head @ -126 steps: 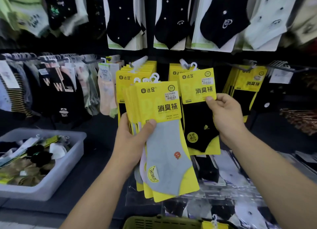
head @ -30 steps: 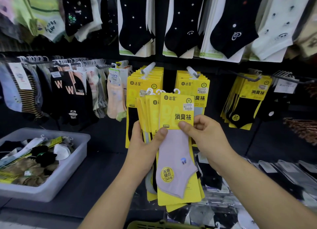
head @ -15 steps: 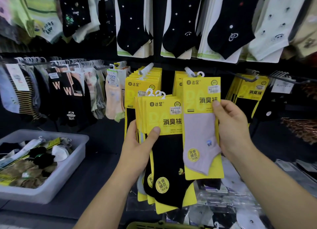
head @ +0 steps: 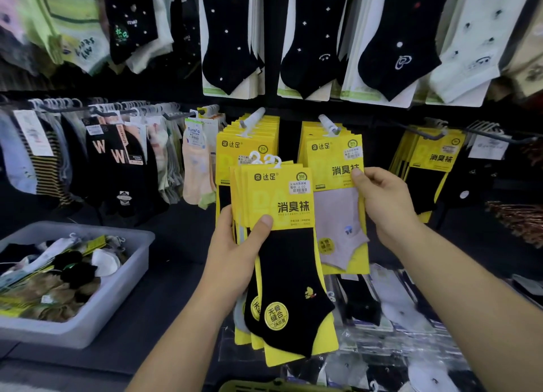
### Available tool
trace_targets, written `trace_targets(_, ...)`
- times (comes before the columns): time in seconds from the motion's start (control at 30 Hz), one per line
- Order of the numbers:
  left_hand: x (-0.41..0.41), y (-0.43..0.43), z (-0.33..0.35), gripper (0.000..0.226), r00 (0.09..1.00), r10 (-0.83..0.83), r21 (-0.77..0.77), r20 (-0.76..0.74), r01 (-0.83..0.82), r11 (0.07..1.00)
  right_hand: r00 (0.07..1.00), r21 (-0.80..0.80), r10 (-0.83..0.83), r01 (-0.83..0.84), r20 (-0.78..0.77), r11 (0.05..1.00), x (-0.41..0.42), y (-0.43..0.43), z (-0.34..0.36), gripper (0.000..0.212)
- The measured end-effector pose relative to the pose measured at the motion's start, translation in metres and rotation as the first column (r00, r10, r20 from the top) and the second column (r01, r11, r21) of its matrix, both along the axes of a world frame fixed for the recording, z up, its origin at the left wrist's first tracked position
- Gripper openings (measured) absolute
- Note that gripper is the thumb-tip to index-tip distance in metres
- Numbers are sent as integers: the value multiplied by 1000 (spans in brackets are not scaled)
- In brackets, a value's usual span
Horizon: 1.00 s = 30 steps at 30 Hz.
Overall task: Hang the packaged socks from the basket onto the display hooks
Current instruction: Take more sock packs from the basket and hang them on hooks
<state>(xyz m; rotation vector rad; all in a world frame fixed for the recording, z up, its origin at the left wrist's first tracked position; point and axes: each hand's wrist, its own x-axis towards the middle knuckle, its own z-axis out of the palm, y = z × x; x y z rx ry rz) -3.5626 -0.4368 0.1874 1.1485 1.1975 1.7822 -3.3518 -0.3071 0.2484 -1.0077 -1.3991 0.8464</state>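
We now have the pale sock pack (head: 338,215) up on the right hook (head: 329,125), our right hand (head: 382,203) still pinching its card, while our left hand (head: 235,250) grips the remaining stack (head: 282,244), so one more is nearly hung.

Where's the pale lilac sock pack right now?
Head view, right of centre: the pale lilac sock pack is on the right-hand hook, pinched by the right hand, beside the left hand's stack.
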Motion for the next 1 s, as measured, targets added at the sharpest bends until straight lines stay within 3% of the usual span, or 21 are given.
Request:
trace_targets(0.27, 2, -1, 1, 51, 1000, -3, -2, 11, 3, 1000, 991, -160, -125, 116, -43, 980, -20, 15, -5, 25)
trace_targets(0.4, 3, -1, 1, 42, 1000, 3, -6, 27, -3, 1000, 964, -96, -266, 263, -10, 960, -27, 4, -5, 26)
trace_targets(0.47, 3, 0, 1, 35, 999, 2, -15, 34, -2, 1000, 983, -83, -179, 181, 31, 980, -33, -16, -5, 29)
trace_targets(0.6, 7, -1, 2, 41, 999, 2, 6, 50, -2, 1000, 981, -69, 173, -168, 82, 983, -45, -63, -10, 49)
trace_targets(0.7, 9, -1, 2, 51, 999, 17, 22, 36, -18, 1000, 983, 1, 157, -158, 95, 987, -48, -74, -12, 37)
trace_targets(0.9, 9, -3, 1, 69, 1000, -10, 9, -21, 11, 1000, 959, -135, 278, -283, -56, 949, -37, -73, -16, 18)
trace_targets(1.0, 9, -3, 1, 62, 1000, -20, 9, -20, 21, 1000, 956, -159, 267, -285, -121, 945, -31, -69, -19, 11)
